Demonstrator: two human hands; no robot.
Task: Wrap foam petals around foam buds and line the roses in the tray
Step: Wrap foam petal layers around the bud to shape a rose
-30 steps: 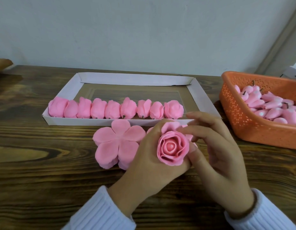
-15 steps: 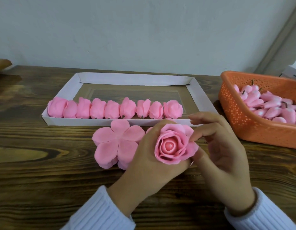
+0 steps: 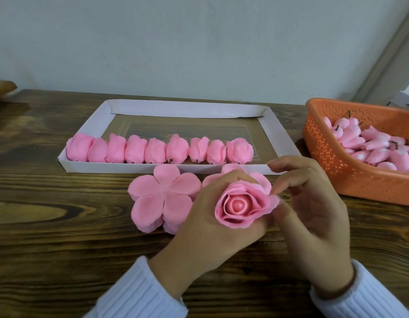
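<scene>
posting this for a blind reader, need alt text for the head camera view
A person's left hand holds a pink foam rose while the right hand pinches its outer edge. Behind, a white tray holds nine finished roses; flat petal cutouts lie on the wooden table, an orange basket of buds at right.

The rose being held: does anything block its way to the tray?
Only the low near wall of the tray and a flat petal piece lie between the rose and the free spot right of the row.
</scene>
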